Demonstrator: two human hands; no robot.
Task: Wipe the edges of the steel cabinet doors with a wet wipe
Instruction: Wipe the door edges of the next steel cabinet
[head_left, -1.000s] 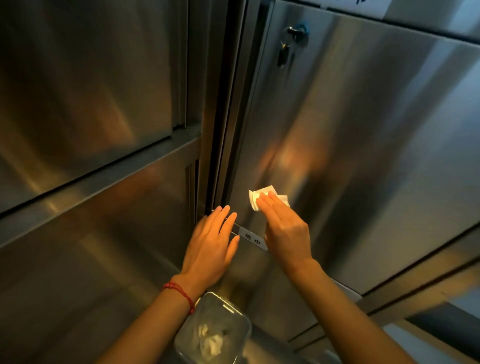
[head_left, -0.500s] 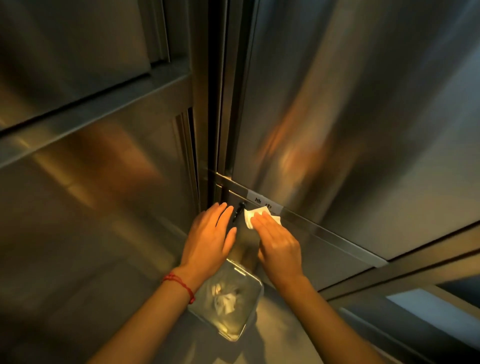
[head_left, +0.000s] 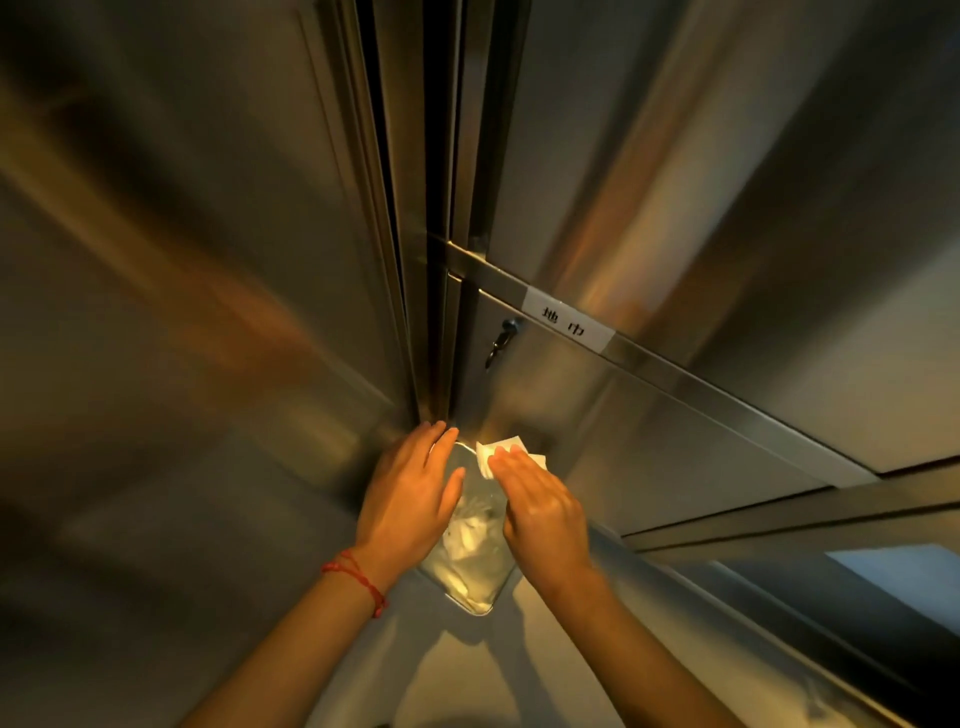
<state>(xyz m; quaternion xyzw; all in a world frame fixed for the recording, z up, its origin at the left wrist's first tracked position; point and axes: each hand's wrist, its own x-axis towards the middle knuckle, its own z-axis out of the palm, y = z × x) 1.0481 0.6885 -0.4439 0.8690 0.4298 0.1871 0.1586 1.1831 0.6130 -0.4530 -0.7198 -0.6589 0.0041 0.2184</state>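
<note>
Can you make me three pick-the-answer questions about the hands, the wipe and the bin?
1. Where is the bin?
A. below the hands
B. on a shelf
C. inside the cabinet

2. What colour is the wrist string?
A. blue
B. red
C. green

3. How is the right hand on the wipe?
A. flat fingers pressing it
B. not touching it
C. tearing it

Answers: A, it shows between and under both hands; B, it is red on the left wrist; A, straight fingers lie on it against the steel door.

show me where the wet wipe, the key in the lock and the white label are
wet wipe (head_left: 497, 451), head view, on the white fold above the fingertips
key (head_left: 500, 340), head view, on the key hanging from the lock
white label (head_left: 567, 320), head view, on its middle, between the two characters
</note>
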